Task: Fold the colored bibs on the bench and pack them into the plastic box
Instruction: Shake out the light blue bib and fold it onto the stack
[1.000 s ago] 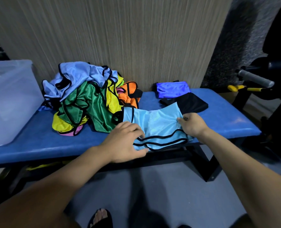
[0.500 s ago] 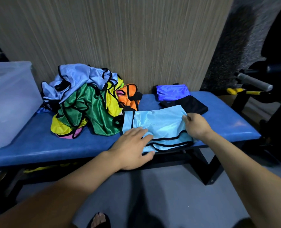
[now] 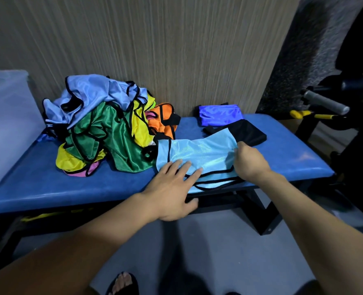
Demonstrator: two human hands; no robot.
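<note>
Fingers (image 3: 181, 169) of the left hand (image 3: 172, 192) lie straight and spread, pressing flat on the near left part of the light blue bib (image 3: 199, 154). Right hand (image 3: 249, 161): fingers curled over the bib's right edge, gripping the fabric there (the fingertips themselves are hidden under the cloth).

Position of the light blue bib: spread on the blue bench (image 3: 91, 184), at its front edge, with the black-trimmed lower hem hanging slightly over that edge. Its far right corner overlaps a folded black bib (image 3: 248, 133). Behind the black one, against the wall, sits a folded purple bib (image 3: 220, 114).

Unfolded stock: a loose pile of bibs (image 3: 104, 128) lies just left of the light blue bib and touches it. Visible colours are pale blue on top, green, yellow, orange and a strip of pink at the bottom.

Container: the plastic box (image 3: 8, 124) stands on the left end of the bench, translucent, near the pile; its contents cannot be made out.

Gym equipment (image 3: 325, 103) with a grey handle stands to the right of the bench.
</note>
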